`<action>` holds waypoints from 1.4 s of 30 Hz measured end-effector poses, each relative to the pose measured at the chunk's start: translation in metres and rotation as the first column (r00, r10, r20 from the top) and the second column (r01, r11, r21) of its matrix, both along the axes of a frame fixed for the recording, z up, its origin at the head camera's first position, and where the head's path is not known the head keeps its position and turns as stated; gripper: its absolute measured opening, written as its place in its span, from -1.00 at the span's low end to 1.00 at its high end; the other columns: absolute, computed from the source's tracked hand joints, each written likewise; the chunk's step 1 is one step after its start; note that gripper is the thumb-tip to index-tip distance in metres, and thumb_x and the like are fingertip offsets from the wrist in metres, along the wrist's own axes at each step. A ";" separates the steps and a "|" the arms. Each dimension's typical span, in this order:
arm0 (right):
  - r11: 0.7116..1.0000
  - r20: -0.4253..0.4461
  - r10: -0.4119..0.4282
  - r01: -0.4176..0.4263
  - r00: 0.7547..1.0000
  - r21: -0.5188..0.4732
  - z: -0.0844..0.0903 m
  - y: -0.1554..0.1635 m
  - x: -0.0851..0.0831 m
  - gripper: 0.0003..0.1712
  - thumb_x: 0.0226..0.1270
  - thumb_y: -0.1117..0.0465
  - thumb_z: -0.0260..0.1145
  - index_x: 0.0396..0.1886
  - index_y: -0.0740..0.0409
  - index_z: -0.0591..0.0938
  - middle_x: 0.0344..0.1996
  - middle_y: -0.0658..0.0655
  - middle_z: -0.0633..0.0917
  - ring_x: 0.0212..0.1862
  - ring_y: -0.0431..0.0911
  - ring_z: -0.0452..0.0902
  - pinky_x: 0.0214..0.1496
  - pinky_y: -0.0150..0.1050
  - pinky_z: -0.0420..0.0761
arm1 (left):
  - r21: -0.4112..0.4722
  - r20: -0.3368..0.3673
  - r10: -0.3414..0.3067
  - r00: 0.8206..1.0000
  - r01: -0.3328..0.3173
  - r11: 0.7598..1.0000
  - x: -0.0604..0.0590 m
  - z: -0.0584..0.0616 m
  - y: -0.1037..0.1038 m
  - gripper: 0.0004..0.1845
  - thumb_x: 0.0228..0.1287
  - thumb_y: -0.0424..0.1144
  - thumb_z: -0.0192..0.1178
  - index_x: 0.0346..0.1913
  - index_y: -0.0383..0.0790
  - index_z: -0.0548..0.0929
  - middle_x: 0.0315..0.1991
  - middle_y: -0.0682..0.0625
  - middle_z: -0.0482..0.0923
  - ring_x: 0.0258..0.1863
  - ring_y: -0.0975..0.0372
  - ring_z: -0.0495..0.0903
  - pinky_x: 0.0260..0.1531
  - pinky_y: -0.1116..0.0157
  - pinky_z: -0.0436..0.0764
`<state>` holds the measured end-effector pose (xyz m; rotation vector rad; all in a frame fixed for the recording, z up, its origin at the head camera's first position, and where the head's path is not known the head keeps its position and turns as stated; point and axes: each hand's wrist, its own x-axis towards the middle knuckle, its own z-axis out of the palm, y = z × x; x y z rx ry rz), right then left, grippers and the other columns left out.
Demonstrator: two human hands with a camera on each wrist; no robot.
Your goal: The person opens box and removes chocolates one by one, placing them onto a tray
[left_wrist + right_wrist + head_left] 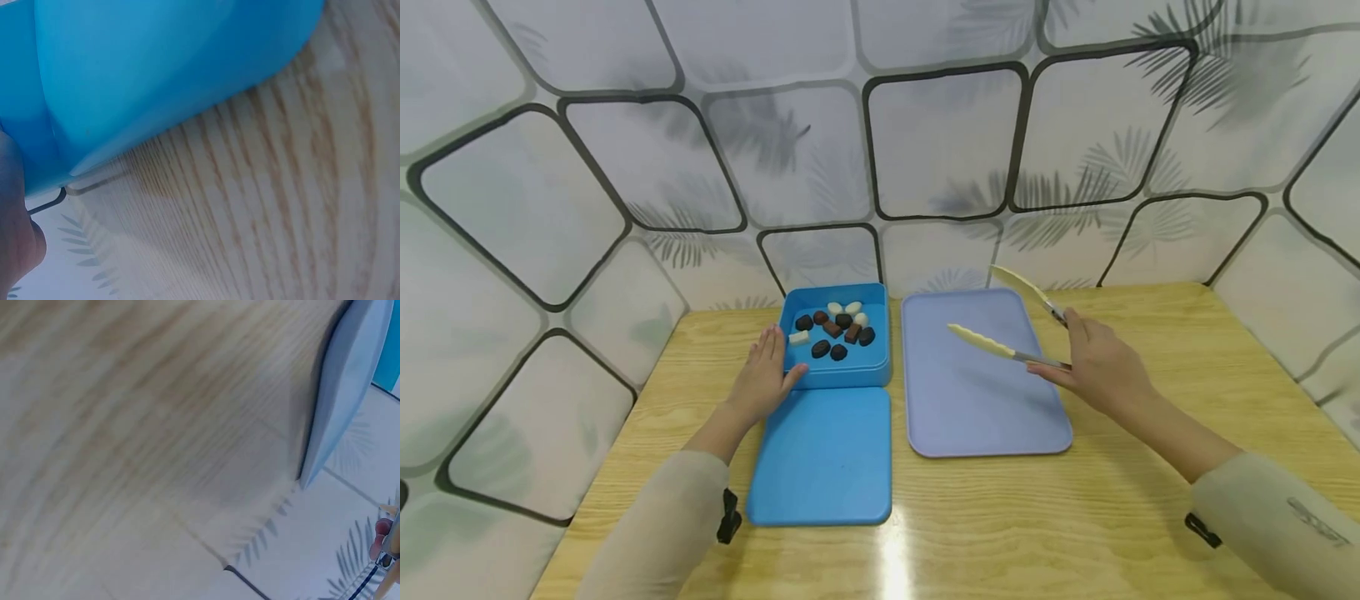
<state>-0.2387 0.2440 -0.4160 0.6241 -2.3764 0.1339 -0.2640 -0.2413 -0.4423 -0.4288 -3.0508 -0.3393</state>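
My left hand (762,375) lies with straight fingers along the left side of a blue box (842,379), its thumb at the front rim. The wrist view catches part of that hand (15,219) beside the blue wall. Inside the box are several small chocolate-like pieces (832,330), dark, brown and white. My right hand (1101,362) grips a pair of tongs (1048,362) with metal arms and cream-coloured tips. The tong arms are spread wide above the lavender tray (970,417), with nothing between them. At the right wrist view's edge, the tongs (392,540) show only partly.
A flat blue lid (823,467) lies in front of the box, right against it. The lavender tray stands just right of both. Behind the wooden table (1000,525) hangs a patterned cloth backdrop (943,150), which also runs along both sides.
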 end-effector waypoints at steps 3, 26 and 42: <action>1.000 -0.029 0.014 -0.013 0.999 0.016 0.001 -0.008 -0.004 0.32 0.11 -0.63 -0.34 0.08 0.61 0.44 -0.33 0.50 0.64 -0.34 0.31 0.59 -0.59 0.04 0.58 | 0.012 -0.007 -0.007 1.000 0.007 1.000 0.001 0.002 0.001 -0.14 0.48 0.10 -0.18 0.40 -0.61 -0.18 0.45 -0.44 -0.23 0.46 -0.20 -0.22 0.41 -0.08 -0.12; 0.966 -0.199 0.227 -0.193 0.953 0.174 0.023 -0.067 -0.032 0.26 0.20 -0.58 -0.34 -0.02 0.63 0.52 -0.37 0.44 0.67 -0.47 0.19 0.62 -0.50 -0.03 0.61 | 0.000 -0.020 0.008 1.000 -0.008 1.000 0.003 0.001 0.002 -0.15 0.47 0.06 -0.14 0.40 -0.62 -0.16 0.45 -0.44 -0.19 0.45 -0.20 -0.18 0.41 -0.07 -0.10; 0.940 -0.132 0.212 -0.165 0.968 0.299 0.041 -0.103 -0.046 0.28 0.16 -0.59 -0.44 -0.01 0.57 0.52 -0.44 0.34 0.68 -0.53 0.09 0.59 -0.56 -0.14 0.59 | 0.015 -0.039 0.002 0.999 -0.001 1.000 0.004 0.000 0.001 -0.13 0.47 0.12 -0.18 0.40 -0.62 -0.15 0.45 -0.44 -0.19 0.45 -0.21 -0.15 0.40 -0.08 -0.08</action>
